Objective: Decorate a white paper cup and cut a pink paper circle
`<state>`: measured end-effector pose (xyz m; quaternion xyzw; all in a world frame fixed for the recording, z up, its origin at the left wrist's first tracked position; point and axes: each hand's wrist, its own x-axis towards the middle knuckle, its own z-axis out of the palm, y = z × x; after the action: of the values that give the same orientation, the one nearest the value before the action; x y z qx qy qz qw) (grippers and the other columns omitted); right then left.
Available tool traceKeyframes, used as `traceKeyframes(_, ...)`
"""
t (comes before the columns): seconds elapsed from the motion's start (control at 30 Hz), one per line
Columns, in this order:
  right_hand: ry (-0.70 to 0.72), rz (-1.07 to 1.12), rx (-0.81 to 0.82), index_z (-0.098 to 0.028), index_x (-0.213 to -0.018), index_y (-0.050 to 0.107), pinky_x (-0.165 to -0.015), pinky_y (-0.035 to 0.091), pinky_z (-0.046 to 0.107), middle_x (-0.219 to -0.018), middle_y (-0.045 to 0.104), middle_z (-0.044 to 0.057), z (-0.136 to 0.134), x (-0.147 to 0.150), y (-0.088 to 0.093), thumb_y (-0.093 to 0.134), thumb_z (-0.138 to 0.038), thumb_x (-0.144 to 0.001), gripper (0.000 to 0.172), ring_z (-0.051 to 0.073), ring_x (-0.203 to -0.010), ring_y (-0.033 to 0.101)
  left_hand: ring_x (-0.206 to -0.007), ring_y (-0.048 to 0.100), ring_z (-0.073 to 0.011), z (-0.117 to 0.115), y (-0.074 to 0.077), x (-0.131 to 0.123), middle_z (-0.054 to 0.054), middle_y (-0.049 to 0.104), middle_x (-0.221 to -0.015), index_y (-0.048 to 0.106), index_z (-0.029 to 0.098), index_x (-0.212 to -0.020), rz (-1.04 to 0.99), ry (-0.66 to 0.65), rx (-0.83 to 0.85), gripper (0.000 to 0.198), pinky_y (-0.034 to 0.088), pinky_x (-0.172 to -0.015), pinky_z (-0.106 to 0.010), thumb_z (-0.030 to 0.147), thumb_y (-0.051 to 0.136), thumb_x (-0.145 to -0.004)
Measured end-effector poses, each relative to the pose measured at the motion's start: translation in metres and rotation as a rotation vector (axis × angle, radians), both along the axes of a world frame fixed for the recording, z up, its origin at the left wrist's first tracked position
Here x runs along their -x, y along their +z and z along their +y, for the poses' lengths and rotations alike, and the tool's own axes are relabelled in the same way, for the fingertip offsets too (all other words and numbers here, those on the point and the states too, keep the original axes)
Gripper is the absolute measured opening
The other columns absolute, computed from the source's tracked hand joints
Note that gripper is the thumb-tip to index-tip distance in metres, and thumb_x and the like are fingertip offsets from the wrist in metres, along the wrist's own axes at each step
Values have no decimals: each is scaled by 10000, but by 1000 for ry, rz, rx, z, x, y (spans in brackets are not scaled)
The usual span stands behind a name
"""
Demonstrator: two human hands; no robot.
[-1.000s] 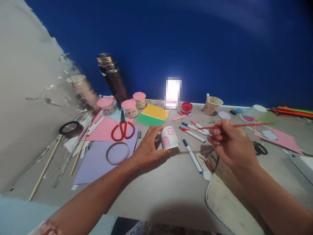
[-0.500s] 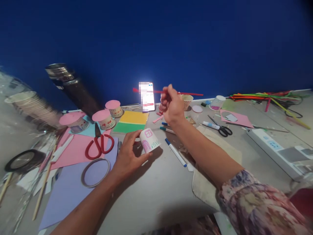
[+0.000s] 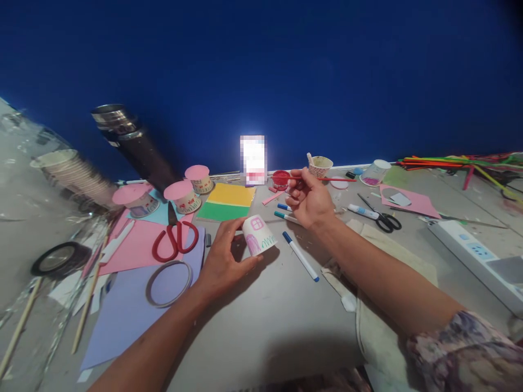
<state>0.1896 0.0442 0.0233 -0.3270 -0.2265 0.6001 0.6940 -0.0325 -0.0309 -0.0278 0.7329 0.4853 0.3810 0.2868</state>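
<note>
My left hand (image 3: 226, 256) grips a small white paper cup (image 3: 258, 242) between thumb and fingers. The cup is upside down and tilted, with a pink window, a purple door shape and green grass drawn on its side. In my right hand (image 3: 310, 201), the closed fingers pinch a thin red paintbrush (image 3: 333, 179), held nearly level. Its left end is over a small pot of red paint (image 3: 281, 182); whether the tip touches the paint I cannot tell. A patterned paper cup (image 3: 321, 167) with a small stick in it stands behind this hand.
Red-handled scissors (image 3: 176, 239), a tape roll (image 3: 168, 284) and coloured paper lie left. Drawn cups with pink tops (image 3: 182, 196) stand behind them, near a dark flask (image 3: 134, 152). A blue-capped marker (image 3: 301, 256) lies between my hands. Black scissors (image 3: 386, 221) and a power strip (image 3: 469, 250) are right.
My right hand has lowered the paintbrush from in front of the phone to the red paint pot. My left hand keeps its hold on the cup. The whole view has shifted slightly.
</note>
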Motion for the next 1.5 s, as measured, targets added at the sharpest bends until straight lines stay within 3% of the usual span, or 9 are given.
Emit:
traceKeyframes(0.13,-14,17,-37,-212,-836,672,-392,332,166,-647,676,-30,-13,-18,-3,766,-527,-950,348,66,-464,478,-1302,620,-300,-1,2,-1,-96,579,-1418,540,273,-1417,-16,-4,17,699,634,-1029,-485,305,823,-779)
traceKeyframes(0.33,-9,-38,-4,-243,-761,595,-383,332,196,-542,555,-66,-7,-45,-35,824,-589,-851,424,77,-433,431,-1294,617,-294,-2,2,-1,-100,578,-1414,545,273,-1407,-60,11,-12,708,639,-990,-452,284,838,-762)
traceKeyframes(0.43,102,-121,-69,-273,-751,611,-397,353,231,-559,556,-46,-11,-46,-45,804,-619,-849,408,93,-452,471,-1280,620,-286,-1,0,0,-102,575,-1420,542,269,-1408,-76,23,6,708,637,-981,-440,262,836,-764)
traceKeyframes(0.57,73,-29,13,-242,-800,655,-395,375,223,-600,605,-33,-33,-38,-52,885,-537,-765,376,105,-478,461,-1285,615,-288,-1,-1,-1,-102,575,-1414,542,267,-1409,-107,1,22,714,631,-997,-449,263,845,-762)
traceKeyframes(0.7,63,12,80,-230,-789,650,-390,370,204,-592,588,-31,-43,-30,-44,849,-516,-818,349,101,-470,454,-1302,606,-287,-1,-3,-1,-100,578,-1418,534,267,-1426,-100,-25,13,726,619,-1031,-459,249,837,-767)
traceKeyframes(0.9,-33,28,47,-215,-772,636,-378,336,169,-575,573,-34,-29,-35,-16,752,-451,-932,308,82,-450,414,-1305,592,-296,0,-5,-1,-103,563,-1411,530,272,-1416,-108,-26,10,712,613,-1033,-480,259,828,-770)
traceKeyframes(1.07,19,-141,-6,-208,-741,645,-420,399,168,-537,537,-51,-47,-33,-20,900,-487,-809,384,74,-464,450,-1339,577,-302,-1,0,2,-113,549,-1447,507,272,-1441,-78,-10,-49,710,612,-1034,-468,248,785,-789)
traceKeyframes(1.27,84,-384,-170,-232,-852,796,-499,489,217,-674,723,8,-64,-30,-17,930,-520,-803,322,90,-515,559,-1319,592,-301,-3,8,6,-107,574,-1414,524,284,-1442,-59,-32,-52,685,602,-1046,-459,253,773,-805)
traceKeyframes(1.5,88,-467,-236,-250,-807,821,-488,498,217,-652,721,5,-65,-34,-8,939,-498,-803,274,100,-525,583,-1289,593,-308,-3,8,7,-100,587,-1386,547,285,-1422,-113,-42,19,705,592,-1037,-483,272,809,-768)
